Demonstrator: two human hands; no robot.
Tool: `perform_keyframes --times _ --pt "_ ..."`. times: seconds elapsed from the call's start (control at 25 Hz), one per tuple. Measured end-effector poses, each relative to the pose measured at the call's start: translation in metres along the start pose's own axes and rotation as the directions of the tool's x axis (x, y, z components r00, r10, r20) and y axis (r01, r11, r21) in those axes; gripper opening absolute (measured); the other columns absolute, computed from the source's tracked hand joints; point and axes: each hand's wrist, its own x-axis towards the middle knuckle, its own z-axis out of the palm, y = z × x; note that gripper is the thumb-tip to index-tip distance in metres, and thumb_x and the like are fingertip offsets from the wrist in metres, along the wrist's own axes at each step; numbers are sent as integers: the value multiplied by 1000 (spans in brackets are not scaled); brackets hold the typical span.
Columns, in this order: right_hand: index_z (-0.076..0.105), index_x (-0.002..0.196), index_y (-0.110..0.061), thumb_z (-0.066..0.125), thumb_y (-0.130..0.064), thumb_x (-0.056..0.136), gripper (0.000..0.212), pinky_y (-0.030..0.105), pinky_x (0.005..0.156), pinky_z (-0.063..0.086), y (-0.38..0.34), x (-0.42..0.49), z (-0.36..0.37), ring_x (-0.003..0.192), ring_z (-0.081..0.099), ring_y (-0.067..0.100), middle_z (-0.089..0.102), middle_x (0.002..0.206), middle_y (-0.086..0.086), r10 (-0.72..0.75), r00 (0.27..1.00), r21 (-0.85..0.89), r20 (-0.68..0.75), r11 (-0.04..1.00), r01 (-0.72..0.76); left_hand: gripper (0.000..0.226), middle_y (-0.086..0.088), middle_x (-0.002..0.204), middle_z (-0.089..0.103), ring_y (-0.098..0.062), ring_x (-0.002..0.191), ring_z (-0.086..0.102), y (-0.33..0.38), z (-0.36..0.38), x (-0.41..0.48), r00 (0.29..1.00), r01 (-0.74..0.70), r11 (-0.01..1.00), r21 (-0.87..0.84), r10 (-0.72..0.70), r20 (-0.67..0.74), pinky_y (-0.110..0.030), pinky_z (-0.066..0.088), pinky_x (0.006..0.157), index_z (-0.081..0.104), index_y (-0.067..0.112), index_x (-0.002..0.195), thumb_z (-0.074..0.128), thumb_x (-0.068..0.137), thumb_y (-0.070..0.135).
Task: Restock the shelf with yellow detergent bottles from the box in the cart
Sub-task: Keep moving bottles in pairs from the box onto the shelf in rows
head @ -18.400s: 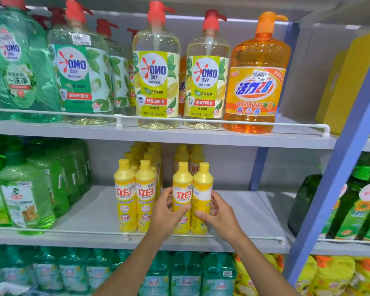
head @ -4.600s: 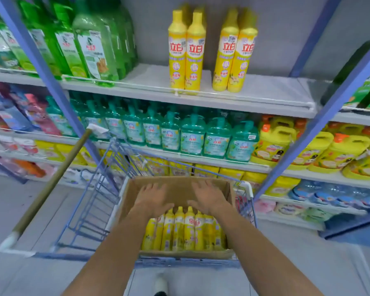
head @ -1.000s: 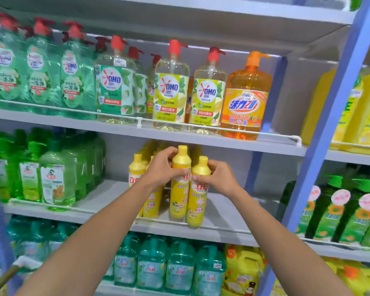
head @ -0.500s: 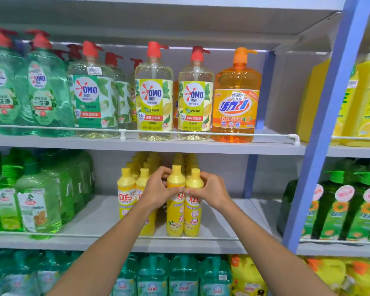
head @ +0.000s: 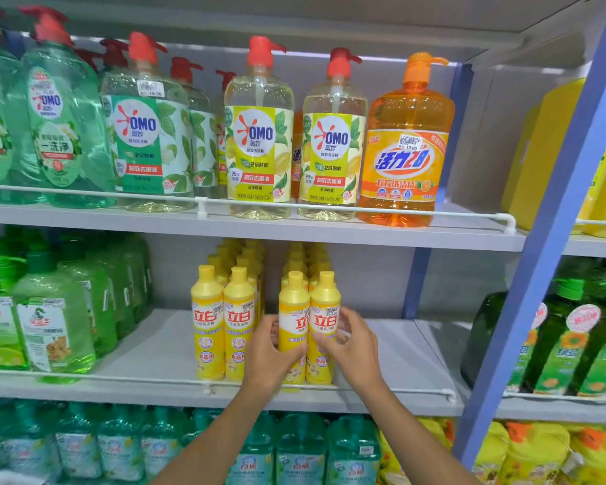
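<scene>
- Shelf point(head: 147, 348) front edge, just behind the rail point(head: 119, 378): left yellow bottle point(head: 294, 302) and right yellow bottle point(head: 325, 302) upright, touching.
- Left hand point(head: 268, 355) curls round the left one.
- Right hand point(head: 355, 344) grasps the right one (fingers blurred).
- Neighbouring yellow bottles point(head: 224, 327) just beside, leftward.

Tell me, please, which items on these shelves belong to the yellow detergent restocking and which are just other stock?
Belongs to the job:
left hand gripping one slim yellow plastic detergent bottle; right hand holding the twin yellow bottle; shelved yellow bottle rows; grey middle shelf.

Just other stock:
green plastic jugs; clear red-pump bottles; orange pump bottle; teal bottles below.
</scene>
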Motion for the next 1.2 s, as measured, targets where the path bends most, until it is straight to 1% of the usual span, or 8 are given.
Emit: perform_keyframes --times 0.08,0.16,0.32,0.44,0.76,0.88,1.04,1.2 --pt "60 126 -29 89 -29 76 58 27 93 58 16 -12 7 106 64 -8 69 118 -13 56 998 16 13 998 -56 53 19 101 69 15 89 63 -10 4 -7 1000 12 1000 -7 -12 4 -8 52 69 58 30 114 90 73 24" --pt "59 125 -30 88 -26 77 56 22 92 57 23 -17 11 105 64 -7 69 118 -11 68 998 27 18 997 -68 53 18 106 70 11 94 65 -17 3 -5 999 26 999 -19 -25 44 -11 55 75 59 28 119 89 75 24" --pt "60 129 -27 85 -22 81 54 7 86 51 24 -16 7 107 63 -9 68 120 -10 70 996 48 61 996 -73 57 11 117 72 -4 106 68 -27 -8 2 979 41 999 -28 -35 199 -34 60 91 58 23 132 84 82 22" --pt "59 130 -29 83 -20 83 53 10 86 53 22 -15 -1 107 65 -6 69 121 -12 60 990 87 128 994 -72 54 9 119 71 -7 108 68 -24 -12 1 968 37 999 -17 -32 250 -27 60 87 57 25 133 81 84 22" --pt "64 126 -17 83 -14 82 48 10 80 53 29 -18 -4 101 68 -6 72 115 -8 130 980 75 152 987 -142 47 6 111 71 -10 102 68 -29 -12 2 980 75 996 -44 -66 186 -19 58 75 60 19 120 84 81 16" --pt "64 116 -23 86 -20 79 44 10 76 55 27 -17 -1 96 66 -10 72 109 -10 151 983 54 109 986 -157 43 4 108 73 -14 101 70 -28 -15 4 976 78 996 -54 -65 209 -23 60 76 63 20 120 82 83 13" --pt "64 115 -25 89 -35 75 49 19 79 59 27 -24 11 94 67 -5 71 106 -15 146 989 -4 -19 989 -146 45 8 109 73 -9 103 69 -25 -15 1 975 53 998 -40 -43 220 -21 59 77 61 25 122 80 85 11" --pt "60 125 -24 87 -38 77 56 17 81 57 30 -25 15 99 66 -1 66 114 -13 125 992 -25 -11 992 -125 55 16 107 71 3 95 68 -20 -6 -5 996 36 998 -50 -32 81 -19 58 77 60 28 120 89 75 16"
